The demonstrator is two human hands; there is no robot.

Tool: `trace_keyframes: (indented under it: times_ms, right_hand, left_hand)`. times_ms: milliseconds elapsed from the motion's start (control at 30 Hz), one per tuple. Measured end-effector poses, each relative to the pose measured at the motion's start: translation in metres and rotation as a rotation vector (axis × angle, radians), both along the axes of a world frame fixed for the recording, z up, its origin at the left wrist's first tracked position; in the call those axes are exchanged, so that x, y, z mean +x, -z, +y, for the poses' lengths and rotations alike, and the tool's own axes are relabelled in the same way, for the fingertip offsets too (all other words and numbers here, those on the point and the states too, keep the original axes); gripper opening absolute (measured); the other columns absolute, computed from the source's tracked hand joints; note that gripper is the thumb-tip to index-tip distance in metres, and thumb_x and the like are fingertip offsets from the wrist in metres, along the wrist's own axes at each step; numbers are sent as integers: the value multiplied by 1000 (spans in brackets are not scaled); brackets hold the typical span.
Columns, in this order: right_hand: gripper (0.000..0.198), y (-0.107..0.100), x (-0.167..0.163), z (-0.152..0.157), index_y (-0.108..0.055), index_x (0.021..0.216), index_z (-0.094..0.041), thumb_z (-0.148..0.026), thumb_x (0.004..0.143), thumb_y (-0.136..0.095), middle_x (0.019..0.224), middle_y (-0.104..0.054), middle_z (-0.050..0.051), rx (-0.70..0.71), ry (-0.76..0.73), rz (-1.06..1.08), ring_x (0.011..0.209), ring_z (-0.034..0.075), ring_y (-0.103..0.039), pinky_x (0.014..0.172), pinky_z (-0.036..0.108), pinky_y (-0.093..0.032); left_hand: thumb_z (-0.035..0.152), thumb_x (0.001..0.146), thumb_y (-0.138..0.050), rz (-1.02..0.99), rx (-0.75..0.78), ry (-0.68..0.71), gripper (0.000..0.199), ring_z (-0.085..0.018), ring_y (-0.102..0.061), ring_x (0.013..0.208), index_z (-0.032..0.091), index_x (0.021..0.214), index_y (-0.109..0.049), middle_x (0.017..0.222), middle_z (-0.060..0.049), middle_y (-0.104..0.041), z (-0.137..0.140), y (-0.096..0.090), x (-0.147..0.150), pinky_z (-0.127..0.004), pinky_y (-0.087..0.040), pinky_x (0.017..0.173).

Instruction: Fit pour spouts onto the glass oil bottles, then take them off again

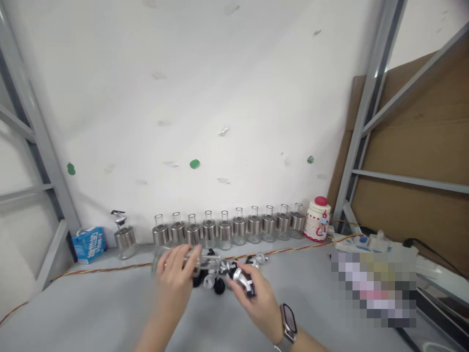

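Observation:
My left hand (176, 268) is wrapped round a glass bottle (157, 261), which lies tilted sideways with its neck pointing right. In my right hand (260, 298), which wears a watch, is a silver and black dispenser top (242, 279). Its inner end faces the bottle's neck; whether the two touch I cannot tell. Beneath and between both hands lies a pile of loose black, clear and silver caps (219, 286), partly hidden by the fingers.
Several open glass bottles with metal bands (224, 230) stand along the wall. One bottle with a top fitted (125, 241) stands left, beside a blue carton (89, 245). A white and red jar (317, 220) ends the row. A twisted cord (289, 250) crosses the table (110, 308). Clutter lies right.

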State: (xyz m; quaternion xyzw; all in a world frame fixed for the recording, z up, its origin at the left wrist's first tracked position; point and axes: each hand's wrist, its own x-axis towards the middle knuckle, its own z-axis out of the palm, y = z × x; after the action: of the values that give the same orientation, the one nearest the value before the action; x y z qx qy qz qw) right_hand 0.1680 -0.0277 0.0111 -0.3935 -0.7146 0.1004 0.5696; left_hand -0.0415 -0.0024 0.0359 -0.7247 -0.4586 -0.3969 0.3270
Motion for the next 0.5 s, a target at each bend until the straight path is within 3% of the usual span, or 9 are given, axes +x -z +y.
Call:
trace_keyframes:
  times_ms: [67, 133, 200, 333, 500]
  right_hand:
    - [26, -8, 3, -1, -51, 101, -18, -32, 79, -52, 82, -62, 5, -198, -52, 115, 68, 15, -58, 63, 25, -47]
    - [25, -14, 4, -2, -52, 96, -18, -37, 79, -51, 71, -59, 1, -368, -154, 187, 56, 12, -54, 53, 21, -45]
    - [28, -15, 2, 0, -53, 91, -18, -41, 76, -54, 65, -57, -1, -488, -264, 198, 51, 10, -50, 48, 20, -42]
    - [32, -6, -3, 5, -52, 84, -17, -45, 71, -58, 55, -53, -3, -635, -372, 223, 48, 9, -49, 44, 18, -39]
    - [41, 8, -6, 18, -47, 75, -16, -56, 69, -53, 42, -48, -6, -747, -315, 340, 32, 6, -40, 32, 16, -29]
  left_hand:
    - [3, 67, -47, -127, 9, -130, 44, -22, -52, 97, 26, 103, -58, 99, -6, -59, 8, -2, -19, -42, -28, 93]
    - [13, 66, -53, -403, 8, -291, 39, -26, -49, 99, 22, 104, -56, 98, -8, -57, 18, -1, -41, -44, -30, 92]
    - [22, 60, -60, -680, -54, -351, 46, -27, -50, 96, 20, 106, -53, 92, -7, -55, 30, 4, -62, -41, -39, 84]
    - [28, 46, -69, -1027, -275, -341, 57, -27, -54, 86, 16, 99, -51, 86, -5, -56, 51, 27, -90, -42, -43, 77]
    - [31, 48, -69, -1066, -315, -274, 57, -27, -54, 89, 15, 98, -47, 90, -8, -57, 60, 42, -88, -43, -43, 78]
